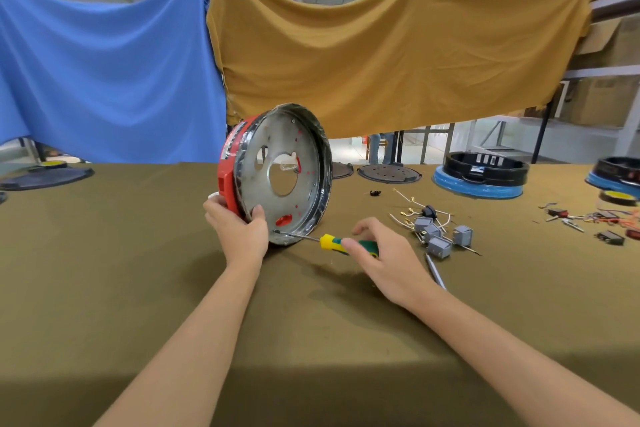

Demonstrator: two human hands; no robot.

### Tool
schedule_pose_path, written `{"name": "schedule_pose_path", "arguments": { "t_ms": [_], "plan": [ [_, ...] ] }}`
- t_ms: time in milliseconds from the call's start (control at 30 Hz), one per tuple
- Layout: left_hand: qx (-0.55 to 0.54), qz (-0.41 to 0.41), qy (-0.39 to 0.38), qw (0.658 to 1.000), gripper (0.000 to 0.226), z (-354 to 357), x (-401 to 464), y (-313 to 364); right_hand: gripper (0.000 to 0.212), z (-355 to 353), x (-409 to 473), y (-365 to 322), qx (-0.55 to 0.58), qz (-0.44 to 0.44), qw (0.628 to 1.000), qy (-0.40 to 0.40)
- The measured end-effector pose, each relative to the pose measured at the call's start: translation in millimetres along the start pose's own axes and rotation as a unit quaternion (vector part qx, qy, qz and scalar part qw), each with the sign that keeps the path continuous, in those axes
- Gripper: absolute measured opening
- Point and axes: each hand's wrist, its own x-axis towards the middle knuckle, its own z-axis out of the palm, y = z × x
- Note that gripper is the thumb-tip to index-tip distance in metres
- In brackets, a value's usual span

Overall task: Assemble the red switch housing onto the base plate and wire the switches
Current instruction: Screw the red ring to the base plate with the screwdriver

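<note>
The round metal base plate point(304, 156) stands on its edge on the table, its open face turned to the right. The red switch housing point(230, 170) sits against its back. My left hand point(239, 225) grips the lower left rim of plate and housing, thumb inside the plate. My right hand point(377, 253) holds a screwdriver point(332, 242) with a yellow and green handle. The screwdriver lies nearly level, and its tip touches the plate's lower rim. Several grey switches point(436, 236) with wires lie to the right of my right hand.
Black round bases on blue rings point(479, 180) stand at the far right. Dark lids point(389, 173) lie behind the plate and at the far left point(48, 175). Loose wires and red switches point(599, 222) lie at the right edge. Blue and ochre cloths hang behind the table.
</note>
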Motion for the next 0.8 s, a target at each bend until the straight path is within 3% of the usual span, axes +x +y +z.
{"name": "schedule_pose_path", "arguments": {
  "t_ms": [167, 233, 400, 633, 700, 800],
  "plan": [
    [-0.014, -0.024, 0.000, 1.000, 0.044, -0.2, 0.9, 1.0, 0.027, 0.6, -1.9, -0.8, -0.021, -0.076, 0.996, 0.030],
    [0.000, -0.005, -0.013, 1.000, 0.044, 0.5, 0.1, 1.0, 0.017, -0.5, -0.8, 1.1, -0.036, -0.040, 0.997, 0.055],
    [0.027, 0.065, -0.039, 0.997, 0.043, 2.6, -2.8, 1.4, 0.037, 0.7, 1.8, 3.3, -0.068, 0.045, 0.997, 0.007],
    [-0.008, -0.025, 0.000, 1.000, 0.045, -0.2, 0.3, 0.6, 0.025, 1.3, -0.7, -0.9, -0.060, -0.031, 0.998, 0.001],
    [0.004, -0.004, -0.007, 1.000, 0.044, 0.7, -0.8, 1.9, 0.021, -1.2, -1.2, -0.8, -0.070, -0.018, 0.997, -0.004],
    [0.031, 0.073, -0.030, 0.996, 0.043, 1.8, -4.4, 5.2, 0.032, -1.8, -0.3, -1.1, -0.061, 0.032, 0.997, -0.045]
  ]
}}
